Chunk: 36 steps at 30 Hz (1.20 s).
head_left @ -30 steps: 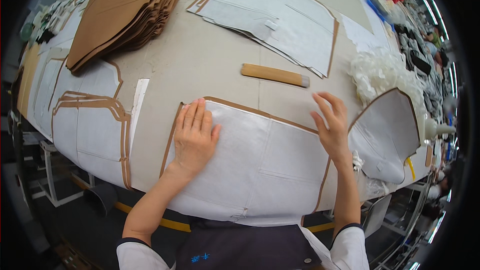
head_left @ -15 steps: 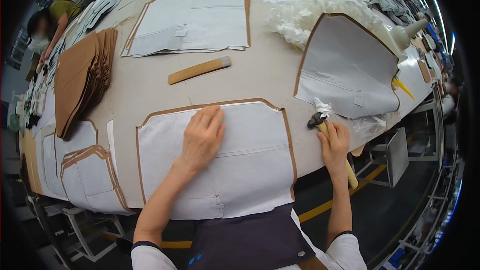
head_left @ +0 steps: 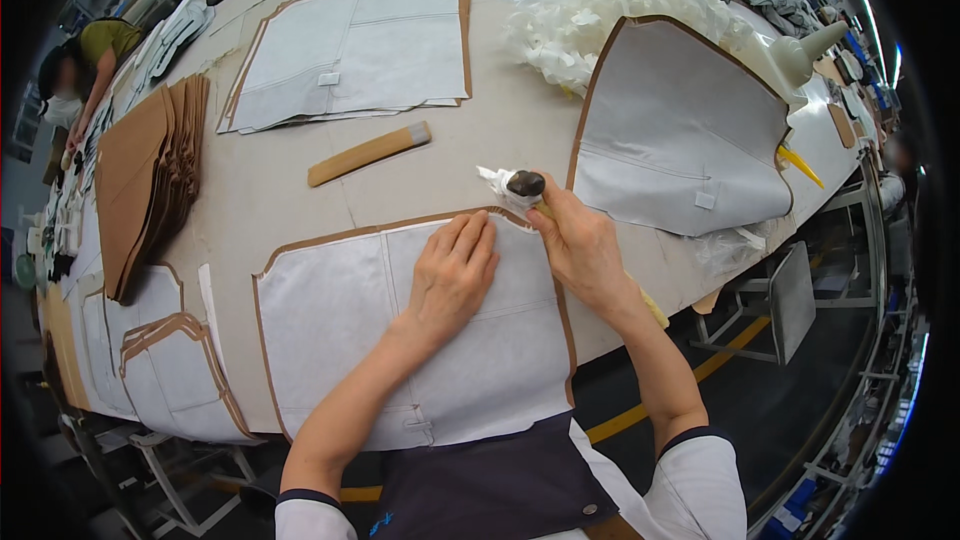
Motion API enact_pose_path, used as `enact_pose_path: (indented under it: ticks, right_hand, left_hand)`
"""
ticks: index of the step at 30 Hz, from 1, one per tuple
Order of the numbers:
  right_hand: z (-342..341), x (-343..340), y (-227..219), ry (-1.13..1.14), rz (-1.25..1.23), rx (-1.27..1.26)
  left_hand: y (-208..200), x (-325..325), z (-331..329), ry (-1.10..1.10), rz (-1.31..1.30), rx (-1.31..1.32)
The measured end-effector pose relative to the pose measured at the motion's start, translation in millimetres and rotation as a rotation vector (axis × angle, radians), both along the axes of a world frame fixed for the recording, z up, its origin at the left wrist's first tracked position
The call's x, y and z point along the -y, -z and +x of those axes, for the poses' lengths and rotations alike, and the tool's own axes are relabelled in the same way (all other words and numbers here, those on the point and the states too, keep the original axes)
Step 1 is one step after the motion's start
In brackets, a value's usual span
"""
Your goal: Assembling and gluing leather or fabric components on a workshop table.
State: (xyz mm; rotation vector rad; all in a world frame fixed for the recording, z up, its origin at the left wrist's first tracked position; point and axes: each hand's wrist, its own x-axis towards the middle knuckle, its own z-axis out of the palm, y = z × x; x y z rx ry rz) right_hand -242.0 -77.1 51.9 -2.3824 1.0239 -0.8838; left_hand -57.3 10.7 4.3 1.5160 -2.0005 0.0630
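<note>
A white-backed panel with brown edging [head_left: 330, 340] lies in front of me at the near side of the table, its lower part reaching to my apron. My left hand [head_left: 455, 275] rests flat on it with the fingers stretched out, fingertips at the far brown edge. My right hand [head_left: 580, 245] is closed round the yellow handle of a hammer. White wrapping covers part of the dark hammer head [head_left: 525, 183], which is over the panel's far right corner. Whether the head touches the edge I cannot tell.
A wooden strip [head_left: 370, 153] lies beyond the panel, before stacked white panels [head_left: 400, 50]. Brown folded pieces [head_left: 150, 175] stand at left. A curved grey panel [head_left: 690, 140], white scraps [head_left: 640, 25] and a nozzle bottle [head_left: 800, 60] are at right. A person [head_left: 100, 50] works far left.
My right hand has brought the hammer leftward and up to the panel's far right corner. My left hand has slid right along the far edge. The view has shifted slightly.
</note>
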Motion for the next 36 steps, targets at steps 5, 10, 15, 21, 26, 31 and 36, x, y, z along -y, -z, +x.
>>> enact_pose_path:
  ticks: [5, 10, 15, 21, 26, 31, 36]
  right_hand:
    - [6, 5, 14, -0.017, -0.02, -0.179]
    - [18, 7, 3, -0.014, 0.029, -0.021]
    - [16, 9, 12, -0.067, 0.027, -0.214]
    - [28, 6, 6, -0.092, 0.055, -0.256]
    - [31, 11, -6, -0.105, 0.034, -0.197]
    - [17, 3, 4, -0.085, 0.136, -0.236]
    - [21, 6, 0, -0.095, 0.172, -0.189]
  left_hand:
    - [4, 0, 1, -0.002, -0.001, -0.003]
    - [2, -2, 2, -0.012, 0.025, -0.015]
    - [2, -2, 0, -0.011, 0.019, -0.047]
    - [3, -3, 2, -0.008, 0.027, -0.054]
    - [3, -6, 3, -0.033, -0.007, -0.04]
    - [-2, -13, 9, -0.022, -0.03, -0.067]
    - [-12, -46, 56, -0.116, 0.034, -0.132]
